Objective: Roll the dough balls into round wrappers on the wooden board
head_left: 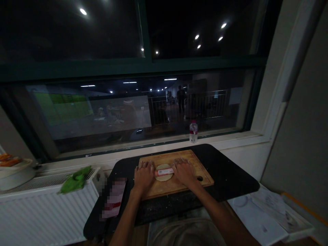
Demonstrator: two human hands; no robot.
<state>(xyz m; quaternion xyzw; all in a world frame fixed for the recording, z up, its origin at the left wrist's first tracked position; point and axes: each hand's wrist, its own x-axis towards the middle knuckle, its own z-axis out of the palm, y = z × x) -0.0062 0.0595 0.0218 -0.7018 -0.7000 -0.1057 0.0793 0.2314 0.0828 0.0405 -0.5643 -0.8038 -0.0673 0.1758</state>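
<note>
A round, flat piece of dough lies on the wooden cutting board. Across its middle runs a short rolling pin with a red and white label. My left hand covers the pin's left end, fingers curled over it. On the other end rests my right hand, also curled over the pin. Both ends of the pin are hidden beneath my hands. White flour-like dust shows on my fingers.
The board sits on a black table scattered with crumbs. A partly blurred phone-like object lies at left. A bottle stands on the windowsill. A green cloth drapes over the radiator; a white bowl is farther left.
</note>
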